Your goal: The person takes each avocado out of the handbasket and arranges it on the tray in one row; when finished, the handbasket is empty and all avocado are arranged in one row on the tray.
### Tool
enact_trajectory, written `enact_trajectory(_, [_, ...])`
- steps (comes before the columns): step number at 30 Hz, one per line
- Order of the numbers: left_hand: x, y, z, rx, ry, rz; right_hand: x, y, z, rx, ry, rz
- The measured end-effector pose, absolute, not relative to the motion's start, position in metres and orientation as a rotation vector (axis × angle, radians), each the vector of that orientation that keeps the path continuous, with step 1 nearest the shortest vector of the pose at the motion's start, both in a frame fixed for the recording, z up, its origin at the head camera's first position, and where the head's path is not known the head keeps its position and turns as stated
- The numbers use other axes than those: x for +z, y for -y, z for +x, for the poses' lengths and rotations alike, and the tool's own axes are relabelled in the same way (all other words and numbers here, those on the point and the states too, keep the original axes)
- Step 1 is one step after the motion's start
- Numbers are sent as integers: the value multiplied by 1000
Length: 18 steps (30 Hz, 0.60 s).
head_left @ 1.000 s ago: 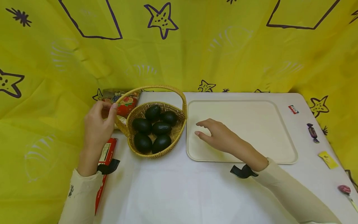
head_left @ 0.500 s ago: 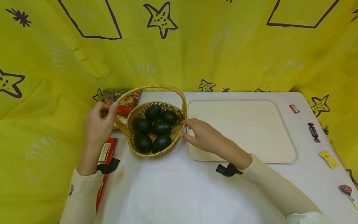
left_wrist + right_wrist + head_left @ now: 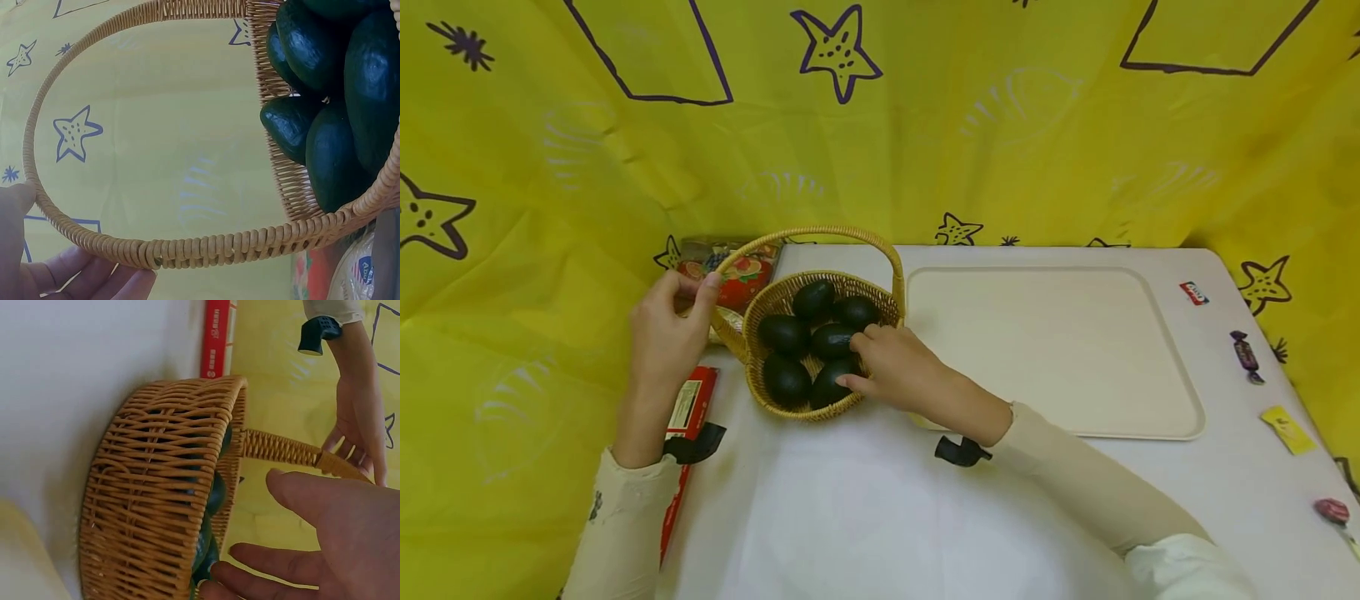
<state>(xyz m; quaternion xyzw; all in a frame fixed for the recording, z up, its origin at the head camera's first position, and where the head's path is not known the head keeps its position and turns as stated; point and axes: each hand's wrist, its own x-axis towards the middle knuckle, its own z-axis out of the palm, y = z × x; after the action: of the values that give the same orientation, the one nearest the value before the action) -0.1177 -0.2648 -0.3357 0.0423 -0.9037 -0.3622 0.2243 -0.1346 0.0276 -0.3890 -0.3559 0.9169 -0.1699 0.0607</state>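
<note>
Wicker basket handle (image 3: 187, 247) resting on left hand (image 3: 69, 275) fingers, dark avocados (image 3: 331, 94) in basket, yellow starred cloth (image 3: 156, 125) behind

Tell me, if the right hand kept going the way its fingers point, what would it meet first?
Most likely the dark avocados in the wicker basket: the right hand has its fingertips over them, perhaps touching already; depth is unclear.

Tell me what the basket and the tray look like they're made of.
The basket looks like woven wicker or rattan: tan strands wrap its wall and handle, with a matte finish. The tray looks like plastic, possibly melamine: one smooth cream piece with rounded corners, a raised rim and a dull sheen. I can't tell more surely from its look.
</note>
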Motion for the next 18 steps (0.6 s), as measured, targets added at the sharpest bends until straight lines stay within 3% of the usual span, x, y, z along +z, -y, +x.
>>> enact_trajectory(18, [-339, 265, -119, -997, 2489, 117, -384, 4, -156, -326, -2398, -1115])
